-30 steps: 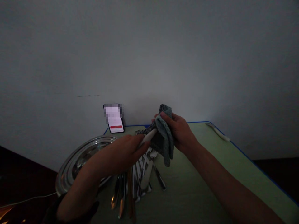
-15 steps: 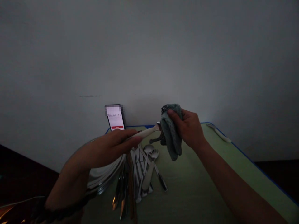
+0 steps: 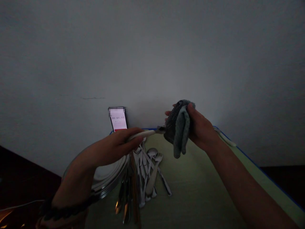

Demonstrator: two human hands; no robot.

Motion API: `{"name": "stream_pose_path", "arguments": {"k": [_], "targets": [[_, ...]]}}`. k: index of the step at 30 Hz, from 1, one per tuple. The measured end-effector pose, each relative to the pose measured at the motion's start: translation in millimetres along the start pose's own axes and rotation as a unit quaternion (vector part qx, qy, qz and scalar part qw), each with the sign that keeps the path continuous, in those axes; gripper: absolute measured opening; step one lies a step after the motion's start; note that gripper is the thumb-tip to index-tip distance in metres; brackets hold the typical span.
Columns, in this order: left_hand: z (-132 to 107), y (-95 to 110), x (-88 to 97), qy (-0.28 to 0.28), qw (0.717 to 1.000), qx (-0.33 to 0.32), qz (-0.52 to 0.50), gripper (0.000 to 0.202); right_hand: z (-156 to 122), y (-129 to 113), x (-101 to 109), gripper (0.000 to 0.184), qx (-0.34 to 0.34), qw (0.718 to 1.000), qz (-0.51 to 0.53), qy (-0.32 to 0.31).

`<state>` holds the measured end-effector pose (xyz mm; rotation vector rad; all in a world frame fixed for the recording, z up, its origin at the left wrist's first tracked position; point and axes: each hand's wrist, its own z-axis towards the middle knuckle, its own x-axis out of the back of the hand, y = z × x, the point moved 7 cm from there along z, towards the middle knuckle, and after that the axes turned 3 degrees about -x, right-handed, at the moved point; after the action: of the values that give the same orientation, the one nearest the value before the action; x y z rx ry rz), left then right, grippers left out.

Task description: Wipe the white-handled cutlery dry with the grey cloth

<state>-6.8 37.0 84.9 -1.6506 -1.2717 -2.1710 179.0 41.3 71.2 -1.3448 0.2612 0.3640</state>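
Note:
My left hand [image 3: 124, 140] is closed around the pale handle of a fork [image 3: 145, 134], held level above the table with its metal head pointing right. That head meets the edge of a folded grey-green cloth [image 3: 182, 130], which has a dark mesh-like side; the tips are partly hidden there. My right hand [image 3: 200, 127] grips the cloth between thumb and fingers, with some fingertips showing behind it. Below my hands lies a pile of metal spoons and forks [image 3: 149, 175].
A stack of plates [image 3: 111, 178] stands left of the cutlery. Knives [image 3: 126, 197] and brown chopsticks [image 3: 135, 190] lie beside it. A phone [image 3: 118, 119] showing a timer leans on the wall. Another pale-handled utensil [image 3: 226, 139] rests by the table's [image 3: 195, 184] right back edge.
My right hand and the cloth have shifted slightly right and up, and the cloth has turned to show more of its dark mesh side. The fork's head has moved slightly left and lower.

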Motion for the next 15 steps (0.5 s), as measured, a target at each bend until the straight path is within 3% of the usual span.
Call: {"name": "stream_pose_path", "arguments": {"k": [3, 11, 15], "targets": [[1.8, 3.6, 7.3, 0.063, 0.998, -0.012, 0.013, 0.039, 5.1, 2.3, 2.6, 0.037, -0.021, 0.997, 0.08, 0.002], [4.3, 11.0, 25.5, 0.174, 0.98, -0.005, 0.096, 0.036, 11.0, 15.0, 31.1, 0.039, -0.072, 0.988, 0.111, 0.081], [3.4, 13.1, 30.8, 0.212, 0.966, -0.009, 0.145, 0.035, 12.8, 13.2, 38.0, 0.042, -0.058, 0.987, 0.108, 0.1]]}}
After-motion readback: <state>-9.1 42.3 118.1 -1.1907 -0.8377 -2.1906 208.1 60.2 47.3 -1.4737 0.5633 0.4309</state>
